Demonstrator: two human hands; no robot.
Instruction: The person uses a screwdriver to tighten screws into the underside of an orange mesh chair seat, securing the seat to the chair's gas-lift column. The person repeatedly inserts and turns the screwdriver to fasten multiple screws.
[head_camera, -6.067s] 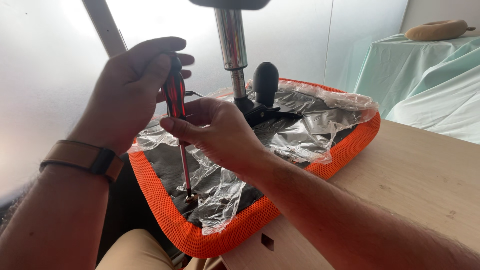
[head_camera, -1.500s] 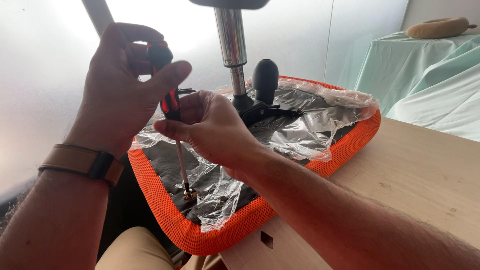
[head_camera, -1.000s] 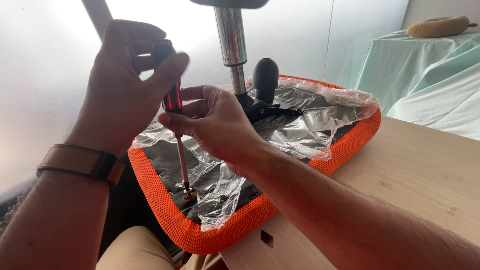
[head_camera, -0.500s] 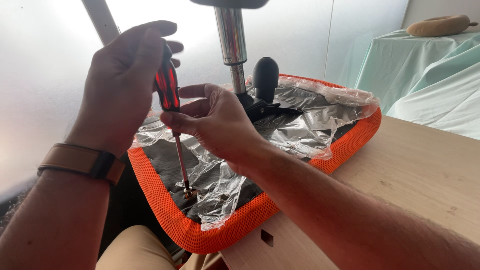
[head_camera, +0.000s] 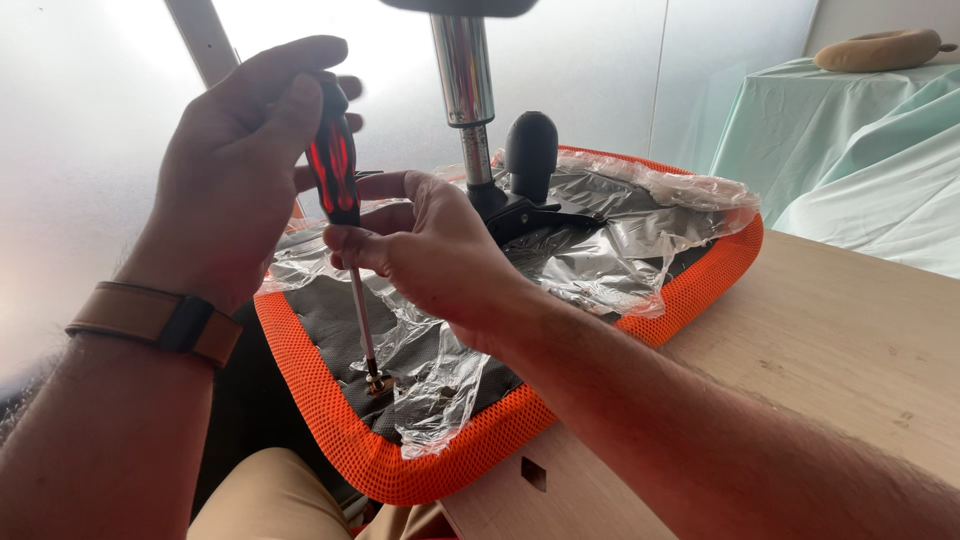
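Support: light wood table (head_camera: 850, 340), pale grain, w/ small square cut-out near front edge. Lying directly on it: upturned orange mesh chair seat (head_camera: 330, 400), near corner overhanging table edge. Crinkled clear plastic film (head_camera: 600, 250) covered seat's dark underside.

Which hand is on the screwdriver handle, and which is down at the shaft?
The left hand wraps the red-and-black handle of the screwdriver. The right hand sits lower, fingertips pinching where the handle meets the metal shaft.

pale wooden table (head_camera: 850, 340), mint green draped cloth (head_camera: 850, 150), tan ring-shaped cushion (head_camera: 880, 48) on top, frosted window (head_camera: 90, 130)
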